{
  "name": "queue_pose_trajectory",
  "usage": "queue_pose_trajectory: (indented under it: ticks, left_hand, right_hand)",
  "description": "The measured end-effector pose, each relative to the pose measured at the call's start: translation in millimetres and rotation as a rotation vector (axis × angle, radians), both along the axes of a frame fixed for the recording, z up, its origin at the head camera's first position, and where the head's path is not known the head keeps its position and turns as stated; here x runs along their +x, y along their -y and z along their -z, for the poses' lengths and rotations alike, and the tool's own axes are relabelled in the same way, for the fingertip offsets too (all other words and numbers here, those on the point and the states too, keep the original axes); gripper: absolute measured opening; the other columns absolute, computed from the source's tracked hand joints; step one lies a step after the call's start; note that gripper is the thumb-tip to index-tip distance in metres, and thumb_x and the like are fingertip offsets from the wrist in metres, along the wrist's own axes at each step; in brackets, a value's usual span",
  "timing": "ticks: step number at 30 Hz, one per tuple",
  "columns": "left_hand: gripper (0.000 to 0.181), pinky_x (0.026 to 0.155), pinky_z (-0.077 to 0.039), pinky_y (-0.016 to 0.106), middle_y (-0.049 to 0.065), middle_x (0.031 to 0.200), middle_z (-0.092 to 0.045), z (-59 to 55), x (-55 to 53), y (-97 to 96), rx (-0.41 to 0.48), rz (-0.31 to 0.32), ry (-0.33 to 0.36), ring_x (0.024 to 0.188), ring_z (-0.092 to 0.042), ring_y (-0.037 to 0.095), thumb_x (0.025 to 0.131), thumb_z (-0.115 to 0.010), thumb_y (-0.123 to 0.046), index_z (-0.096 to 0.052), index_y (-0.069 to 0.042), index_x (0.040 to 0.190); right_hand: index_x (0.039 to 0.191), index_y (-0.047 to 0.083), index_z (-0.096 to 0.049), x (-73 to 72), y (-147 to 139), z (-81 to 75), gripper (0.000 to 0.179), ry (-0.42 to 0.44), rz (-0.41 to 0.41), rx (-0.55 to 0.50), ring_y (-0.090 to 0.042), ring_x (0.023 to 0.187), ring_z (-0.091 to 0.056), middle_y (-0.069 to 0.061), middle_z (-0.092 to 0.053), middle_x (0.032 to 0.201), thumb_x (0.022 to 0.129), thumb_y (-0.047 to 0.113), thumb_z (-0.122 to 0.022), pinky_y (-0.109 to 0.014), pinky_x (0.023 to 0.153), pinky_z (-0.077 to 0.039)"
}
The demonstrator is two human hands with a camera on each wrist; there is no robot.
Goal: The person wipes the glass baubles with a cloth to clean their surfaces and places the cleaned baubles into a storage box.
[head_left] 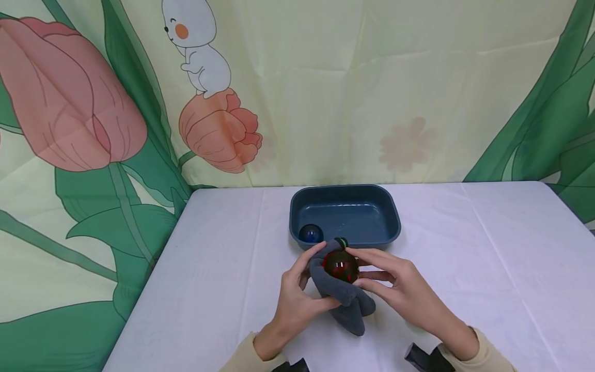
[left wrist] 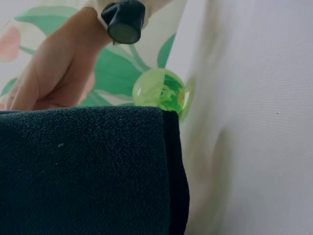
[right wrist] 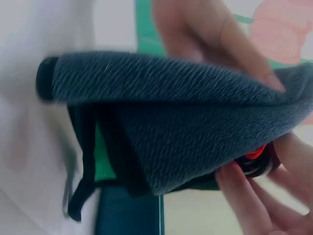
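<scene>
A dark grey cloth (head_left: 341,292) is gripped by my left hand (head_left: 299,305), thumb on its lower part and fingers at its upper edge. Nestled against the cloth is a shiny red ball (head_left: 341,266), which the fingertips of my right hand (head_left: 400,284) pinch from the right. In the right wrist view, the folded cloth (right wrist: 195,122) covers most of the ball, leaving only a red patch (right wrist: 254,152) between my fingers. A clear green ball (left wrist: 159,90) shows past the cloth's edge in the left wrist view; the head view does not show it.
Just beyond my hands stands a dark blue basin (head_left: 345,190), with a dark blue ball (head_left: 310,233) in its near left corner. A white cloth covers the table (head_left: 465,248). Behind it hangs a curtain (head_left: 316,103) printed with tulips.
</scene>
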State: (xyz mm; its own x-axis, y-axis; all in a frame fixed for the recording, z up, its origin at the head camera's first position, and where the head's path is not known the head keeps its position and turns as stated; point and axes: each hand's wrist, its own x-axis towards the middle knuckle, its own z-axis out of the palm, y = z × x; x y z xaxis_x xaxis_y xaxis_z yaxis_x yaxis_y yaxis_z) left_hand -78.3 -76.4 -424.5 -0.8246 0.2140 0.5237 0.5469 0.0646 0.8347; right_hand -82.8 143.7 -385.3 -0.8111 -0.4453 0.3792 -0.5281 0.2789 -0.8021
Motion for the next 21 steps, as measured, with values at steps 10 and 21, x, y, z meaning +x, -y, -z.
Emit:
queue_pose_trajectory:
  ticks: [10,21]
  left_hand:
    - [0.079,0.100,-0.053,0.032,0.018,0.125,-0.065,0.8,-0.1,-0.9,0.027,0.015,-0.009,0.108,-0.066,0.023,0.073,-0.084,0.003,-0.048,-0.004,0.142]
    - [0.078,0.100,-0.053,0.031,0.018,0.127,-0.064,-0.7,1.6,-0.3,0.035,0.020,-0.007,0.110,-0.065,0.023,0.073,-0.083,0.004,-0.047,-0.004,0.143]
  right_hand:
    - [0.139,0.011,-0.057,-0.9,-4.6,-5.0,0.052,0.100,-0.016,0.068,-0.018,0.110,-0.067,-0.011,-0.061,0.134,0.089,0.013,-0.073,-0.029,0.084,-0.060]
    - [0.134,0.017,-0.063,-0.7,-5.2,0.0,0.072,-0.241,0.005,0.135,-0.011,0.124,-0.057,0.000,-0.059,0.136,0.070,-0.006,-0.085,-0.013,0.098,-0.047]
